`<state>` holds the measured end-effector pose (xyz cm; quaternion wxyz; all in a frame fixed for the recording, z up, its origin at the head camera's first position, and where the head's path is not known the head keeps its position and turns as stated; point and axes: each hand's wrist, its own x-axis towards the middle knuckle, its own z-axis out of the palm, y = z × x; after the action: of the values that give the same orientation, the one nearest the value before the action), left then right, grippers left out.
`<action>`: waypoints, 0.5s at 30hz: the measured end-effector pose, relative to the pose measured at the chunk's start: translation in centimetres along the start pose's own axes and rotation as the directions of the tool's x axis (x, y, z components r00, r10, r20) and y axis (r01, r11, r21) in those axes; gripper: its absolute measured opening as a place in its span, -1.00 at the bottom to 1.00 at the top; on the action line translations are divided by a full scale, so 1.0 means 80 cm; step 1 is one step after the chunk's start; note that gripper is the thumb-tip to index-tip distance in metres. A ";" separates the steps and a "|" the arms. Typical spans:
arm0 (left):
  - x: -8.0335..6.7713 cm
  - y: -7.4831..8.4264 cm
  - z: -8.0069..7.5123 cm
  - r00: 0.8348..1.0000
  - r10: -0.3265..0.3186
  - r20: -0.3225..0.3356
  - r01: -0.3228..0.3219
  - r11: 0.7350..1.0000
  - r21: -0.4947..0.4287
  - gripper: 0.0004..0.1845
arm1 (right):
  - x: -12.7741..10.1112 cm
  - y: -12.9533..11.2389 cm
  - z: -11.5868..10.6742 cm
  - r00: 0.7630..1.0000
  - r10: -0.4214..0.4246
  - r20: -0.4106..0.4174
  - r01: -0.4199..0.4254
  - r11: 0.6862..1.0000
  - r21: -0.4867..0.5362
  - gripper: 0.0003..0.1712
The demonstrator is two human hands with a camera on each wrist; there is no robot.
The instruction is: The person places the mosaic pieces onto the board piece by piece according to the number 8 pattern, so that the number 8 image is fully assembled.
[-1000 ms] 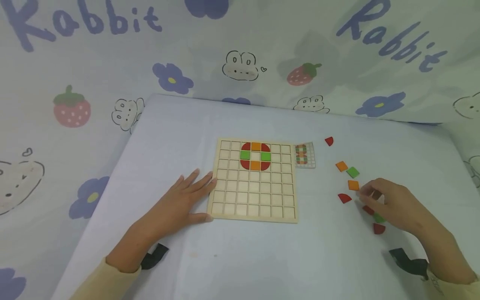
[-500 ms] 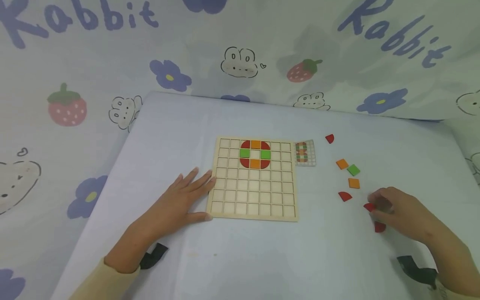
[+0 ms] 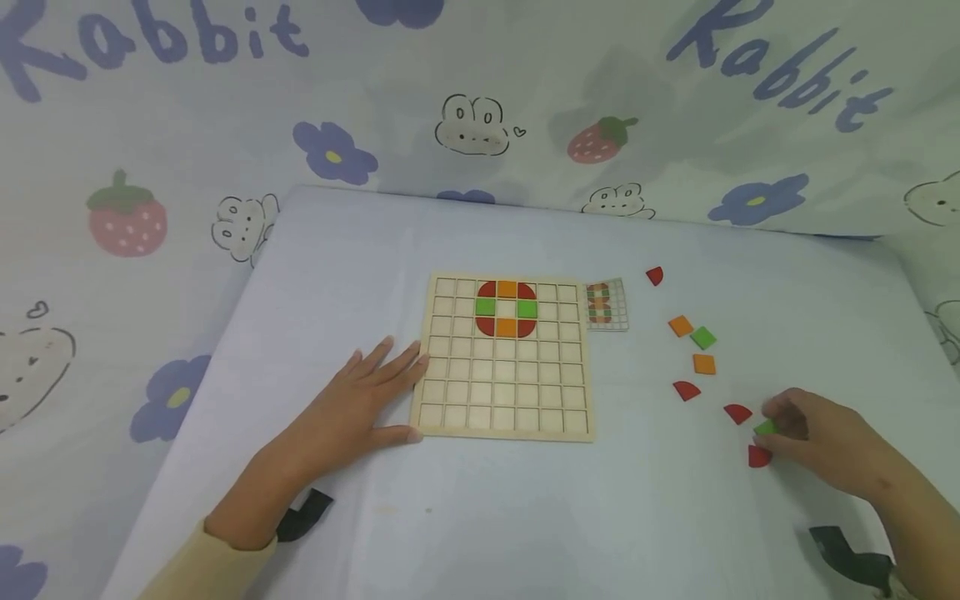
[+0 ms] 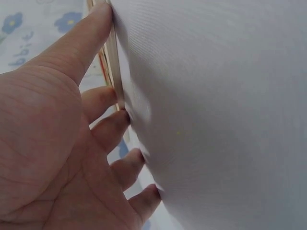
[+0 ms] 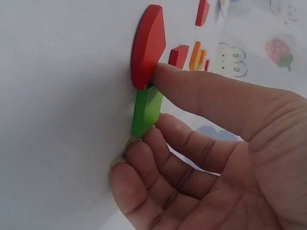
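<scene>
My left hand (image 3: pixel 348 417) rests with fingers spread on the cloth, its thumb and fingertips touching the left edge of a square wooden grid board (image 3: pixel 506 392). A ring of red, orange and green tiles fills cells near the board's far side. At the right, my right hand (image 3: pixel 828 442) pinches a green square tile (image 5: pixel 147 110) between thumb and curled fingers, low over the cloth. Beside the thumb tip lies a red quarter-circle tile (image 5: pixel 149 48); another red quarter-circle tile (image 3: pixel 738 413) is just left of the hand.
A small pattern card (image 3: pixel 607 305) lies against the board's right edge. Further right are loose tiles: an orange square (image 3: pixel 704 364), another orange square (image 3: pixel 680 326), a green square (image 3: pixel 702 337) and red quarter-circles (image 3: pixel 686 390). A printed cloth wall (image 3: pixel 525 75) stands behind.
My right hand has moved right and nearer me, away from the orange tile and the red quarter-circle, to the green square tile. The left hand stays at the board's edge.
</scene>
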<state>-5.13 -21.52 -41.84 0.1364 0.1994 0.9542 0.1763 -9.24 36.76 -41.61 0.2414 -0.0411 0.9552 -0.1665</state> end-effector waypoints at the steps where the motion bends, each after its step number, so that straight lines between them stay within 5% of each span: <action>1: 0.000 0.000 0.000 1.000 0.000 -0.001 0.000 1.000 0.001 0.04 | -0.001 0.000 0.000 1.000 -0.004 -0.006 0.004 1.000 0.000 -0.41; 15: -0.001 0.001 0.000 1.000 0.014 -0.009 -0.014 1.000 -0.007 0.03 | -0.003 -0.018 0.011 0.991 -0.043 -0.129 0.049 0.998 0.044 -0.46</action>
<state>-5.05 -21.49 -41.81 0.1315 0.2047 0.9528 0.1816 -8.62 35.16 -41.73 0.1769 -0.0465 0.9632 -0.1969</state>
